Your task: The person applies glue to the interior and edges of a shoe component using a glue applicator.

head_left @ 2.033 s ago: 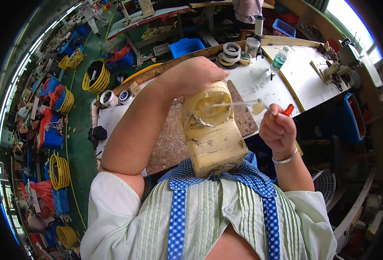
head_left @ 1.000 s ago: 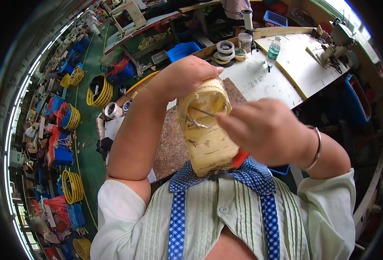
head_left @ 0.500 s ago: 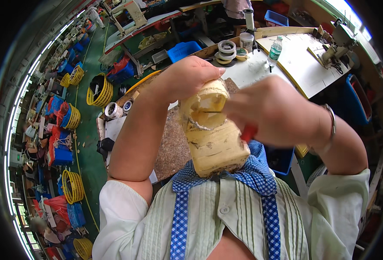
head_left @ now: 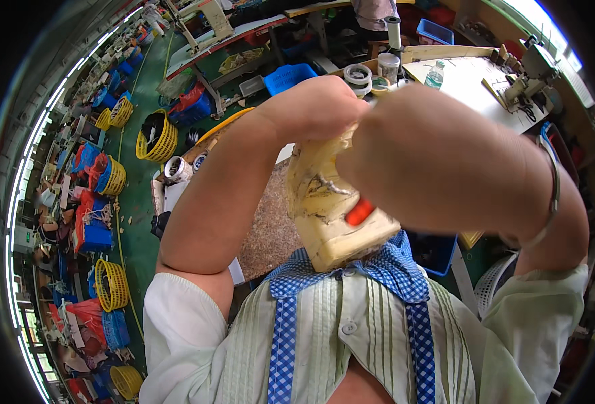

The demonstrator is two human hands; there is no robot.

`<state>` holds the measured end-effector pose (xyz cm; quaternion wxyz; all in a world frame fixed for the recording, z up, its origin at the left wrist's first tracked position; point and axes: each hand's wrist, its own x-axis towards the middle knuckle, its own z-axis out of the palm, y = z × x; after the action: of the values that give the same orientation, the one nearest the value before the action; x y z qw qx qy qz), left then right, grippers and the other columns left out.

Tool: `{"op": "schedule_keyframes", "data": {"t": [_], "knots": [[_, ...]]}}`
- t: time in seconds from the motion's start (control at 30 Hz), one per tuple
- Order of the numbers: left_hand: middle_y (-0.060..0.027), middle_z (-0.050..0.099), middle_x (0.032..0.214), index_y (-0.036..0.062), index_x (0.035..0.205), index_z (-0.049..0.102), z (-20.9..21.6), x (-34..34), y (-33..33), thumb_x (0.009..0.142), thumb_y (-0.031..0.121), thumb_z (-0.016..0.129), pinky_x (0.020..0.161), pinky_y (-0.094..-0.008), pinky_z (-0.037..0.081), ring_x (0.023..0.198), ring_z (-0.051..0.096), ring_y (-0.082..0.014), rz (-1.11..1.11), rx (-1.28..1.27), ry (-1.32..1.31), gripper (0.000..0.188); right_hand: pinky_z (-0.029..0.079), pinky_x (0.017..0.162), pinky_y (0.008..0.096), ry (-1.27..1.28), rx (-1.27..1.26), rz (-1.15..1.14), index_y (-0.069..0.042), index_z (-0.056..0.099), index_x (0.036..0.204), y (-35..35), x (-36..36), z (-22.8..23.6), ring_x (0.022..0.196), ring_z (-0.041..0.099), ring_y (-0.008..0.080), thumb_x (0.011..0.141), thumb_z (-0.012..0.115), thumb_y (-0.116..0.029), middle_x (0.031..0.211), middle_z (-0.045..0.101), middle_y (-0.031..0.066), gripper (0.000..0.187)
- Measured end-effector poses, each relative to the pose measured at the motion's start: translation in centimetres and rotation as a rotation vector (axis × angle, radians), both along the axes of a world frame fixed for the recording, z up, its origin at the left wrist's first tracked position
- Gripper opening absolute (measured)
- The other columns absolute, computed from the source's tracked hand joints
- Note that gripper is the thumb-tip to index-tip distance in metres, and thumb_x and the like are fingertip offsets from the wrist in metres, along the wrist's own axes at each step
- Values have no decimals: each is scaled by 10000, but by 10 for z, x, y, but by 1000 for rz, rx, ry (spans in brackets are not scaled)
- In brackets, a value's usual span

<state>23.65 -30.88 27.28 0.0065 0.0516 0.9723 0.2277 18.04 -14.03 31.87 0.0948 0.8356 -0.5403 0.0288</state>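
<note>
The block (head_left: pixel 309 195) seems propped against the apron (head_left: pixel 405 286), likely to keep it still. Away from the apron, its top is gripped by the left hand (head_left: pixel 327 104); nearer, a red handle (head_left: pixel 360 211) is clasped by the right hand (head_left: pixel 402 158).

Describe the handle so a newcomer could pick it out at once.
Find the blue checked cloth, then the yellow block just above it in view. The handle juts from under the right hand, in front of the block. Bright red sets it apart from both.
</note>
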Motion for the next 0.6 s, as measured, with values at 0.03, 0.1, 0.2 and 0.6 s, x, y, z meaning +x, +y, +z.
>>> {"op": "schedule_keyframes", "data": {"t": [0.03,0.1,0.2,0.6], "knots": [[-191,621,826,-22,820,621,0,-2,-2,805,264,460,707,-348,475,739,589,-303,0,-3,4,328,447,493,312,20,-77,23,-60,554,590,-5,-12,-9,516,569,228,576,595,-77,510,525,79,46],[-195,618,848,-19,835,622,-4,-7,-10,803,263,454,720,-350,472,766,587,-306,97,-12,-10,329,455,526,315,464,-34,-140,-57,566,597,-9,29,28,548,573,239,583,600,-76,538,543,85,41],[-200,613,881,-15,857,623,-13,-8,-18,800,262,444,740,-352,469,806,584,-311,245,-30,-27,334,457,547,318,362,-89,-97,-52,575,600,-22,10,5,587,575,247,597,604,-89,574,559,85,48],[-215,595,989,-5,944,625,-53,-29,-47,778,256,411,818,-357,449,958,562,-338,622,-136,-206,375,470,556,342,15,15,-387,9,594,659,-32,-30,-9,578,575,281,659,571,-76,598,559,144,88]]}}
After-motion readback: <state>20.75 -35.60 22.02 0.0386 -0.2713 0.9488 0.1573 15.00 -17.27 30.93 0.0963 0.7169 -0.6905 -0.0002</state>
